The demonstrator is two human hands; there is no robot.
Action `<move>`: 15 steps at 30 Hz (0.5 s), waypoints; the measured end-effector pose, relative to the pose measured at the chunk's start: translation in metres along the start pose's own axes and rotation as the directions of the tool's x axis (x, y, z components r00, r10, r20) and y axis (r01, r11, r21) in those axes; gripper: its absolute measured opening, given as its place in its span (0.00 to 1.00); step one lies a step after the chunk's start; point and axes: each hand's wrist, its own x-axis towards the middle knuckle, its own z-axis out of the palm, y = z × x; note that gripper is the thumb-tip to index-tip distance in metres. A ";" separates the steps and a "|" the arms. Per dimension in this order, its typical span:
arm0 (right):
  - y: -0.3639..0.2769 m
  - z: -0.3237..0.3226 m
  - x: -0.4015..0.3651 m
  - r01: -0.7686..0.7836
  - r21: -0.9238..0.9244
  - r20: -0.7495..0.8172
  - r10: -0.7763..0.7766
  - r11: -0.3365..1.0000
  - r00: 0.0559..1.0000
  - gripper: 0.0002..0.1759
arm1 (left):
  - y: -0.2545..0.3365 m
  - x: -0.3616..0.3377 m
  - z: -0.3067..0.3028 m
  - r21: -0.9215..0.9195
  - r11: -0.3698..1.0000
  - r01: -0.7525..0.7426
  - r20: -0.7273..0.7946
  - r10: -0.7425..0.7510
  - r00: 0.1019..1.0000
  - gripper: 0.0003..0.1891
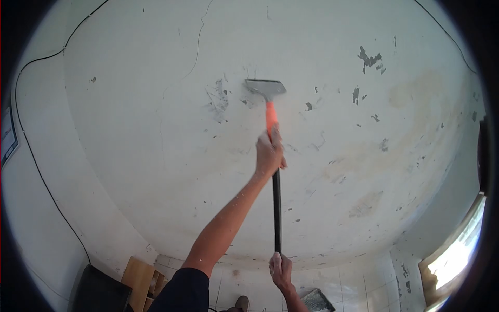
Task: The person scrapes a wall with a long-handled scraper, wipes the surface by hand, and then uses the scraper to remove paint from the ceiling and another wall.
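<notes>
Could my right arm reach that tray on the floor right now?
Probably not: your right grip is closed around the black scraper pole, though nothing visible blocks the tray on the floor.

The scraper (276, 192) reaches up the wall (130, 114), blade uppermost. On its handle, the left hand (270, 154) sits above the right hand (280, 270), which is at the lower end. On the floor (358, 281), a tray (317, 300) lies right of the right hand. A shelf unit (138, 283) stands at lower left; a window (462, 255) is at lower right.
</notes>
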 end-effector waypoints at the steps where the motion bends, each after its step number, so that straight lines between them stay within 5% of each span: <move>1: 0.009 -0.005 -0.002 -0.007 0.030 -0.024 0.007 1.000 1.000 0.31 | -0.002 -0.004 0.008 0.002 1.000 0.004 0.023 -0.004 1.000 0.27; 7: -0.056 -0.014 0.021 -0.008 0.091 0.027 0.005 0.996 1.000 0.35 | 0.041 0.029 0.038 -0.013 0.998 -0.066 0.055 0.066 0.996 0.27; 12: -0.020 0.000 -0.004 0.044 0.028 0.008 -0.045 0.999 0.999 0.34 | 0.020 0.009 0.026 0.019 0.999 -0.027 0.094 0.025 0.995 0.28; 15: -0.005 0.000 -0.012 -0.053 0.071 0.007 0.053 0.996 0.999 0.34 | 0.015 -0.005 0.025 0.048 0.999 -0.004 0.116 -0.001 0.993 0.27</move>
